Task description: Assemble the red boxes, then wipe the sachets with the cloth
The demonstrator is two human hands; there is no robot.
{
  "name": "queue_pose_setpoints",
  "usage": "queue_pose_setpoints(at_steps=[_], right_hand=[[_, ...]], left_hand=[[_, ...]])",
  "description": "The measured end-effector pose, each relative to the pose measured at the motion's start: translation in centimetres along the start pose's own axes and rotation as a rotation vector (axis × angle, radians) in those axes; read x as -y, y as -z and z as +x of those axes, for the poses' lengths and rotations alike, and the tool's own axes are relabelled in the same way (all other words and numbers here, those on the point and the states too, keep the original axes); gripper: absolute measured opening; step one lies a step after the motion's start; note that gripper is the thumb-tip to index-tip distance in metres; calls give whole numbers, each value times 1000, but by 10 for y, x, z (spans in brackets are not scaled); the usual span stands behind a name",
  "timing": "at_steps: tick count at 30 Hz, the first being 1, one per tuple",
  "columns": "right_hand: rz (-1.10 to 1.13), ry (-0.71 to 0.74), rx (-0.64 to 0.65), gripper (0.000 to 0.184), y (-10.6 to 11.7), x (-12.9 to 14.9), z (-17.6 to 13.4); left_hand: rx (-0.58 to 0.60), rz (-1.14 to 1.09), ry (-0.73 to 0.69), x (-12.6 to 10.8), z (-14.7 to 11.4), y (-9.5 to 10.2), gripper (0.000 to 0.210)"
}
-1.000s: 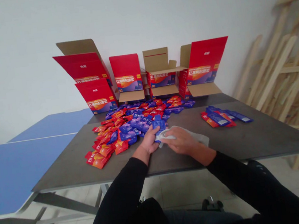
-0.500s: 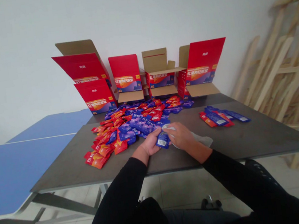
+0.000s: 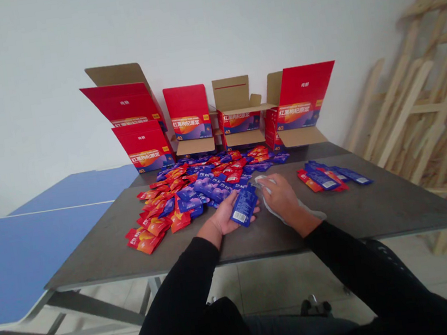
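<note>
My left hand holds a blue pouch, its printed back with a white barcode facing up. To the right of it, my right hand is closed on a whitish cloth, which trails under the wrist toward the table. The cloth and the pouch are apart. Just beyond my left hand spreads a heap of red pouches and purple-blue pouches. Farther right lies a smaller group of blue and red pouches, several of them barcode side up.
Open red cartons line the back of the grey table, flaps raised; another carton stands at the right end. A blue table adjoins on the left. Wooden frames lean against the wall at right.
My right hand has moved right with the cloth, away from the pouch. More of the pouch's back now shows in my left hand, which has stayed nearly in place.
</note>
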State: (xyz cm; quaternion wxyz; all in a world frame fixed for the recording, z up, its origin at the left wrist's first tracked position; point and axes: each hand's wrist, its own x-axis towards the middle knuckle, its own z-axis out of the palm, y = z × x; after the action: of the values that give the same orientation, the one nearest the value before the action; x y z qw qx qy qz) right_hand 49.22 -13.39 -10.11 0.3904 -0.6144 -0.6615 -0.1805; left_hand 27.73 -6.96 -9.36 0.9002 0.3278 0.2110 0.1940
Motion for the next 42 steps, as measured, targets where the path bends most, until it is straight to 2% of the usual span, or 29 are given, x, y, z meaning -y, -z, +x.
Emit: queue_pose_setpoints(at_steps=[3,8,11,14,17,22,26,30,36,40,42], right_hand=[[32,118,15,35,8,11,0],[102,401,182,33,12,44,-10],[141,528,234,32,8,60,-16],[156,569,234,31,3,68,-20],[136,490,241,32,-1,71,-21],[77,335,206,36,-4,69,-15],[30,232,169,39,-4,65,-10],[17,139,133,39,-5,57,-4],[38,24,116,40,-8,42,2],[28,-27,128,39,-11,30,6],[13,-66,138,38,-13,21,7]], left_hand=[[-59,-70,-45,-2,-2,-3,54],[-85,-130,-102,-4,-4,-9,47],[-87,-127,-110,-5,-4,-10,51],[-104,-113,-68,-5,-4,-7,63],[-130,-98,-20,-4,-4,-5,63],[-151,-120,-56,-1,-4,-11,36],[-176,-93,-49,2,-2,-16,26],[-155,-54,-55,3,-3,-17,26],[-106,-18,-42,3,-7,-18,38],[-97,24,-8,2,-7,-11,18],[-77,17,16,2,-6,-7,30]])
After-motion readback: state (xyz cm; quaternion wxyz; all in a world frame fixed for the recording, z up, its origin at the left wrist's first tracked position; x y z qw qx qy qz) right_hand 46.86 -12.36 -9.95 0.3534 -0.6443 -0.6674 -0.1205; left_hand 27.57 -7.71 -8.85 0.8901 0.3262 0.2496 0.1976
